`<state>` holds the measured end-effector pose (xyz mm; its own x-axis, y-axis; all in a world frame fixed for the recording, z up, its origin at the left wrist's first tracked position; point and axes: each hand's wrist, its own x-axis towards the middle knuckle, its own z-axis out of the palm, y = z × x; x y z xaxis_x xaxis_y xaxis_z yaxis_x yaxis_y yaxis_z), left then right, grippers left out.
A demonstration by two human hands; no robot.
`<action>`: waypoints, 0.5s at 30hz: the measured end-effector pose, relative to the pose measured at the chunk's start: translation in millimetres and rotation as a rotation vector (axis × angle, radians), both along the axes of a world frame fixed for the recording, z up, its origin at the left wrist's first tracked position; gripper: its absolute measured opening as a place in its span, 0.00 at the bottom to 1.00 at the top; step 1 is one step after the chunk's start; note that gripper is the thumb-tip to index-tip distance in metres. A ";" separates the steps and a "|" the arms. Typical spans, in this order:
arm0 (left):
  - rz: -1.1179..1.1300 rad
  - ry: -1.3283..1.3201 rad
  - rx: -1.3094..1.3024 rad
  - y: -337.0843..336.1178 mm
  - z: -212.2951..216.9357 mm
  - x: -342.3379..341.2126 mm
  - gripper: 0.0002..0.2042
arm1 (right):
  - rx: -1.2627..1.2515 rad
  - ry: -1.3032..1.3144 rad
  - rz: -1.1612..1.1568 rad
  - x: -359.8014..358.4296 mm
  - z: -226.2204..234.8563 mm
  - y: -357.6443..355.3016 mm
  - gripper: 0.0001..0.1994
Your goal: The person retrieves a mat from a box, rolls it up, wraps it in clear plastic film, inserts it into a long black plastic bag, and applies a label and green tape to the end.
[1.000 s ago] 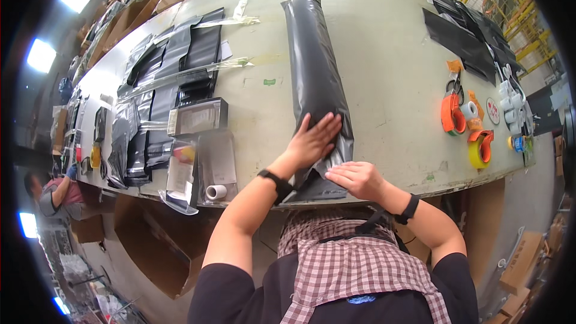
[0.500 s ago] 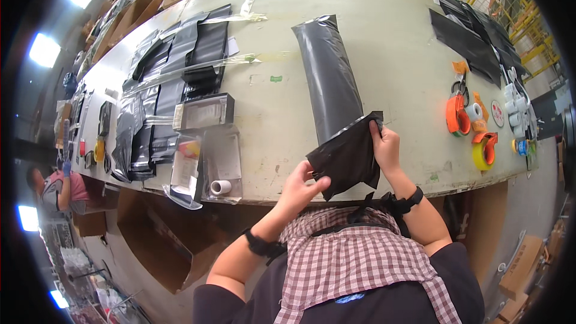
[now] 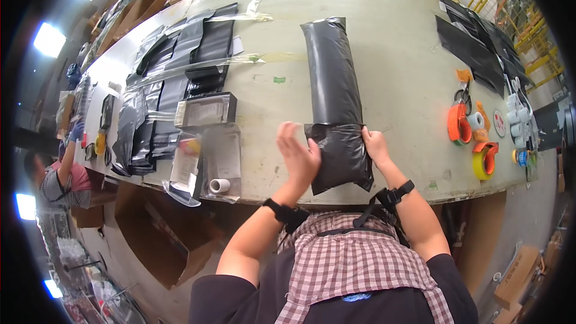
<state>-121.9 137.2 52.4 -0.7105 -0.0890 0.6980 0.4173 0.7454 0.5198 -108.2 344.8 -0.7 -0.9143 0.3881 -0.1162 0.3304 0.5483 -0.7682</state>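
A long black plastic mailing bag [image 3: 332, 78], plump with something inside, lies lengthwise in front of me. Its near end is folded over, and the flap [image 3: 342, 156] lies flat across the package. At the flap's left edge is my left hand [image 3: 298, 159], open, its fingers raised and a little smeared by motion. My right hand [image 3: 376, 146] pinches the right edge of the bag where the flap ends, thumb on top. What the bag contains is hidden.
Black plastic bags [image 3: 210, 48] lie taped at the left, beside a grey box [image 3: 207, 110] and a white roll [image 3: 219, 186]. At right are an orange tape dispenser [image 3: 459, 125], scissors [image 3: 461, 95] and a yellow tape roll [image 3: 482, 165]. A co-worker [image 3: 63, 174] stands far left.
The near end of the bag, held up between both hands before, now lies folded down on the package. My left hand has let go of its corner and lifted; the right has moved slightly left.
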 end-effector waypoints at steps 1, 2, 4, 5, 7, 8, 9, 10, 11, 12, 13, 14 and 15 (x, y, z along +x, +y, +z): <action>-0.278 -0.061 -0.078 3.0 16.6 4.9 0.20 | -0.003 -0.001 0.007 -4.0 -5.5 7.9 0.29; -0.553 -0.131 -0.154 10.4 25.4 14.4 0.24 | 0.105 -0.018 0.046 -4.8 -10.9 19.2 0.26; -0.539 -0.573 -0.447 21.9 9.0 21.5 0.39 | 0.314 -0.165 0.082 -8.0 12.5 10.4 0.18; -0.497 -0.556 -0.395 21.0 6.7 20.8 0.41 | 0.427 -0.295 0.052 -12.7 43.5 5.1 0.19; -0.437 -0.597 -0.253 26.3 -3.5 20.1 0.42 | 0.464 0.062 0.162 -13.0 52.8 8.9 0.24; -0.414 -0.602 -0.253 27.2 -8.0 18.8 0.42 | 0.489 0.411 0.239 -11.0 52.5 6.2 0.32; -0.386 -0.679 -0.090 32.1 -10.5 18.0 0.43 | 0.484 0.409 0.251 -5.3 50.7 -5.2 0.32; -0.357 -0.749 0.072 31.3 -13.4 15.6 0.44 | 0.361 0.320 0.311 -1.2 46.3 -24.2 0.35; -0.349 -0.752 0.072 25.1 -16.8 14.6 0.44 | 0.239 0.230 0.369 0.9 40.4 -36.8 0.39; -0.462 -0.891 0.270 18.8 -19.7 11.9 0.43 | 0.152 0.282 0.331 -4.9 33.0 -29.8 0.45; -0.551 -1.024 0.478 6.6 -26.4 9.6 0.43 | -0.180 0.110 0.209 -9.4 42.7 -32.6 0.47; -0.673 -1.182 0.628 -11.5 -34.8 5.5 0.37 | -0.370 0.038 0.183 -9.6 55.3 -32.2 0.48; -0.661 -1.367 0.380 -31.3 -21.2 -3.2 0.26 | -0.551 -0.039 0.129 -4.9 68.0 -28.6 0.48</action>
<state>-125.2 105.9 31.2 -0.7453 0.4680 -0.4749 -0.3230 0.3696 0.8712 -113.1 316.2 67.3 -0.9414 0.1457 -0.3043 0.3208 0.1079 -0.9410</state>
